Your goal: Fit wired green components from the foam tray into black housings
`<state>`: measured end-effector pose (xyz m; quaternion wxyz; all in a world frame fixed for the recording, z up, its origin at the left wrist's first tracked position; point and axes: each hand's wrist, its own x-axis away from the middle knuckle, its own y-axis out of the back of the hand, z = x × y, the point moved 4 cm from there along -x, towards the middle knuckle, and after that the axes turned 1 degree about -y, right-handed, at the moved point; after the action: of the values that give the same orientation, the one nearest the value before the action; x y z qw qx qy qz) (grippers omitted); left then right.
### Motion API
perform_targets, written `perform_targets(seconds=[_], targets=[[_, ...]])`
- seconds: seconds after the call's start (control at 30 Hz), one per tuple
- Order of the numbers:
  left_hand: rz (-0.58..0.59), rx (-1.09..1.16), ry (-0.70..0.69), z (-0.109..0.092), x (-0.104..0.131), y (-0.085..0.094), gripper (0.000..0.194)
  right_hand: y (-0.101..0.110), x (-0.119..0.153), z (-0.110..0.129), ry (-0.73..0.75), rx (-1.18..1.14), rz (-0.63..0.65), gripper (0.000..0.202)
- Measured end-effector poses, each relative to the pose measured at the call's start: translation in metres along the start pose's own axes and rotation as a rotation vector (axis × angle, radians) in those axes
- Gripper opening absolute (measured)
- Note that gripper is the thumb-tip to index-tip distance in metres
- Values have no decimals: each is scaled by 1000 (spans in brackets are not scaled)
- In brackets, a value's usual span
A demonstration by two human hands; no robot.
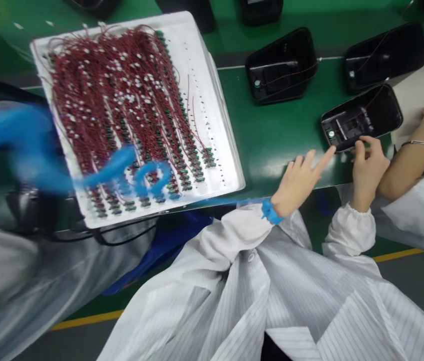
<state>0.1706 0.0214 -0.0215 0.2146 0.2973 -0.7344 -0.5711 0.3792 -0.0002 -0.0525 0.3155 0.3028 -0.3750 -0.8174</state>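
A black plastic housing [383, 108] with a thin red wire, a round silvery part and a small board-like part inside lies near the bench's front edge. My left hand [298, 183], wearing a blue wristband, points its stretched index finger at the housing's near left corner; the other fingers are loosely apart and hold nothing. At the near rim, my right hand [370, 163] has its thumb and index finger bent together in a pinch. Whatever lies between those fingertips is too small or hidden to make out.
On the left, a stacked white foam tray [230, 175] bears many small green boards with red wires [122, 90]. A blurred blue glove [39, 145] crosses it. Two more black housings [281, 65] [385, 57] lie behind. A co-worker's arm [403, 173] with a bracelet reaches in right.
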Motion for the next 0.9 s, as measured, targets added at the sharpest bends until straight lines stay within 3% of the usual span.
perform_targets(seconds=[0.1, 0.17, 0.27, 0.33, 0.4, 0.53, 0.7, 0.8, 0.9], targets=[[-127, 49, 16, 15, 41, 26, 57, 0, -8, 4, -74, -30, -95, 50], [-272, 94, 94, 48, 71, 42, 52, 2, -1, 18, -74, -82, -157, 51], [-440, 106, 266, 115, 102, 59, 45, 0, 17, 50, 19, -138, -196, 53], [-411, 82, 255, 151, 108, 65, 42, -9, 25, 73, 119, -134, -117, 53], [-311, 29, 155, 171, 103, 73, 41, -19, 28, 95, 213, -114, 0, 48], [-160, -126, -88, 179, 84, 97, 29, -19, 22, 131, 329, -122, 82, 39], [-203, -307, -309, 181, 72, 113, 27, -17, -8, 177, 485, -72, 131, 28], [-247, -368, -386, 184, 76, 111, 26, -42, -55, 212, 574, 26, 215, 23], [-277, -320, -423, 186, 84, 107, 24, -90, -120, 254, 623, 138, 279, 25]])
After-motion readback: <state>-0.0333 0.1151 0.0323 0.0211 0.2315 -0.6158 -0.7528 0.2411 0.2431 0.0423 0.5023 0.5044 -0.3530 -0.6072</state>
